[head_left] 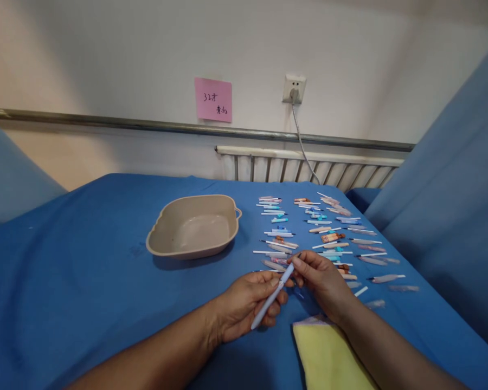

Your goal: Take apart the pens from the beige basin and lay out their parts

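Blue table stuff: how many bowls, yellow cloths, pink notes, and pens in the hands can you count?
Beige bowl: 1
Yellow cloth: 1
Pink note on the wall: 1
Pen held by the left hand and right hand: 1
Total: 4
The small pen parts laid in rows are too many and too small to count surely.

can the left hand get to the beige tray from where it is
Probably yes: the left hand holds a pen, but only bare blue cloth lies between it and the beige tray.
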The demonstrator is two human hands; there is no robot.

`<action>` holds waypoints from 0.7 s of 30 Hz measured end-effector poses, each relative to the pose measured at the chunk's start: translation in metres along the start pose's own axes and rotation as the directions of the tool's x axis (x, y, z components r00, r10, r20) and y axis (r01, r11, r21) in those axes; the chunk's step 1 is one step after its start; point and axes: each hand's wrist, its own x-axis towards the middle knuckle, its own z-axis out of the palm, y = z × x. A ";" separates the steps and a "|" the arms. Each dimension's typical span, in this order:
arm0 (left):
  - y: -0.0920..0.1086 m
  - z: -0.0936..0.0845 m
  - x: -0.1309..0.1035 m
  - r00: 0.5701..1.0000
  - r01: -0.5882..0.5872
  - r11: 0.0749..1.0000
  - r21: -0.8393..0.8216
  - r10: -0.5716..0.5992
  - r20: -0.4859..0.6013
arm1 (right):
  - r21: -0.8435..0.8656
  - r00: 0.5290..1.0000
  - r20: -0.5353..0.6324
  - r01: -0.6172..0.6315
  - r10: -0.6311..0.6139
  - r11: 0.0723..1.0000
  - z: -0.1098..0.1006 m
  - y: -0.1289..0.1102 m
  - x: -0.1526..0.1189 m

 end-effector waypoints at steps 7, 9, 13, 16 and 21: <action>0.004 0.001 -0.002 1.000 0.014 1.000 0.013 -0.013 -0.028 | -0.001 0.999 0.004 0.035 -0.035 0.999 0.001 -0.002 -0.002; 0.006 0.001 -0.002 0.999 0.012 1.000 0.015 -0.011 -0.032 | 0.012 0.999 0.019 0.048 -0.049 0.999 0.000 -0.003 -0.003; 0.008 0.001 -0.003 0.998 0.052 0.999 0.006 -0.052 -0.030 | 0.026 0.996 0.058 0.072 -0.074 0.997 0.000 -0.006 -0.005; 0.008 0.002 -0.004 0.998 0.053 0.999 0.010 -0.052 -0.032 | 0.042 0.993 0.082 0.082 -0.085 0.996 0.002 -0.005 -0.006; 0.004 0.006 -0.001 0.998 -0.024 0.993 0.114 0.030 -0.051 | -0.048 0.999 0.051 0.017 -0.014 0.999 0.008 0.000 -0.004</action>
